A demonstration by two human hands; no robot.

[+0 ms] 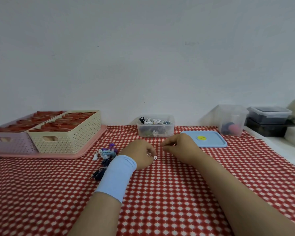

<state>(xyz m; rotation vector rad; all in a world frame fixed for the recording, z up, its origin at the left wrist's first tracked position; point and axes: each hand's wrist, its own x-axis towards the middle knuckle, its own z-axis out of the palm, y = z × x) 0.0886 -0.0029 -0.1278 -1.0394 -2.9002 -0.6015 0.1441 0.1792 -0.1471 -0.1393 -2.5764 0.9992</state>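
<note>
While the left hand (140, 155) pinches an earbud (155, 157), red-checked cloth (169, 201) meets white wall (143, 65)

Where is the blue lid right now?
In the head view the blue lid lies flat on the checked cloth, right of centre, beyond the right hand, between the cable box and a taller clear tub.

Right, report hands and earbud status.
Left hand pinches white earbud. Right hand fingers curled, hold unclear. Coiled earphones lie left, not blocking.
</note>
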